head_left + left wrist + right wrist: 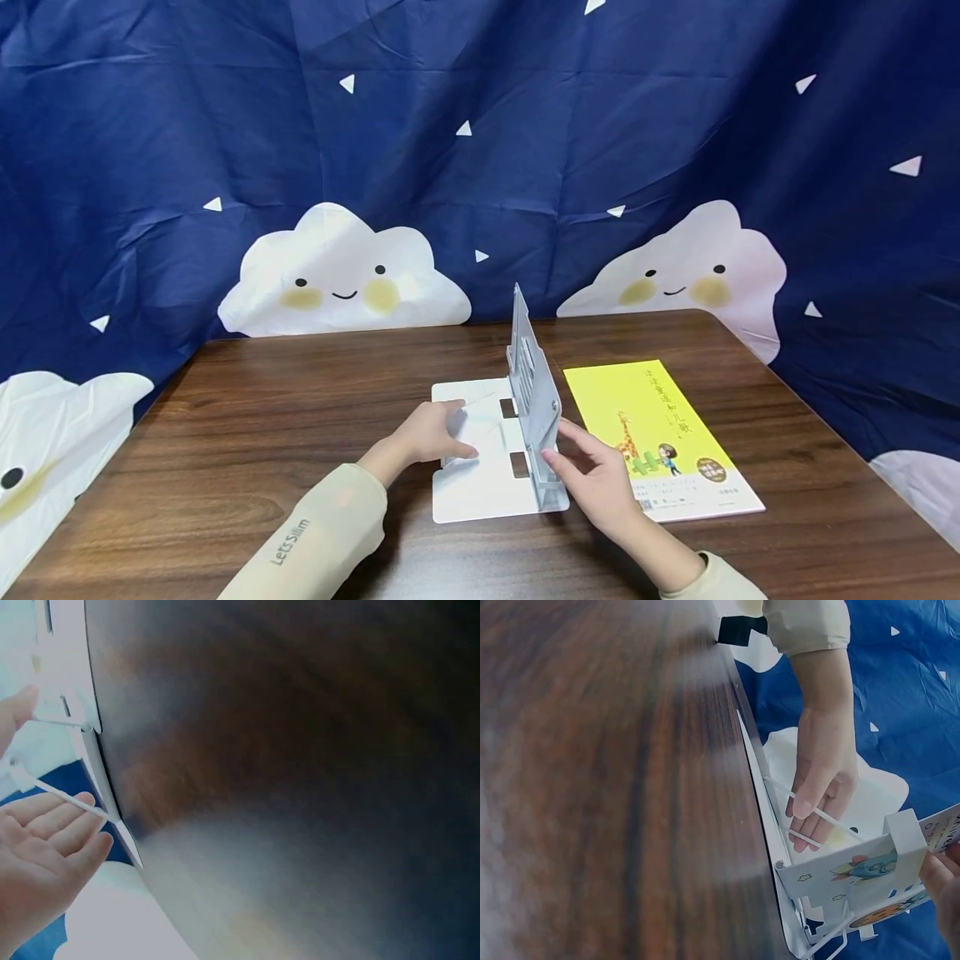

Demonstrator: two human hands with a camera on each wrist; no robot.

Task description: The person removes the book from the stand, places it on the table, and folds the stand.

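Note:
A white metal book stand (536, 379) is unfolded on the table, its slotted panel upright on a flat base plate (480, 496). Over the left part of the base lies my left hand (427, 433), thumb and fingers spread apart. The left wrist view shows its extended fingers against a thin white wire support (67, 796), with the thumb by the other wire. My right hand (603, 487) holds the panel's lower near edge, thumb and fingers on it. Cartoon prints cover the panel (810, 876) in the right wrist view, where that hand is partly cut off.
A yellow and white children's book (675, 425) lies flat to the right of the stand, close to my right hand. The brown wooden table (300, 408) ends at a blue cloth backdrop (420, 150) with smiling clouds.

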